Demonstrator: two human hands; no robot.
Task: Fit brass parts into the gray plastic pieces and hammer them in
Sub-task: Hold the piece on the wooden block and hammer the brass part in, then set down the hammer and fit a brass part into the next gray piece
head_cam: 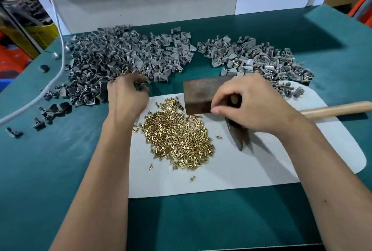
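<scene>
We see the brass parts [178, 140], small shiny pins, heaped loosely in the middle, with a few strays near its edges. The gray pieces [120, 57], curved plastic bits, lie in a broad pile at the far left; a second pile [255, 57] sits far right, some showing brass. The hammer [203, 94] lies right of the brass, its dark rusty head far, its wooden handle running right.

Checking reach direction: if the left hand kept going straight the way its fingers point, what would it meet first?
The left hand already touches the near edge of the left gray pile; further on, probably only more of it.
</scene>
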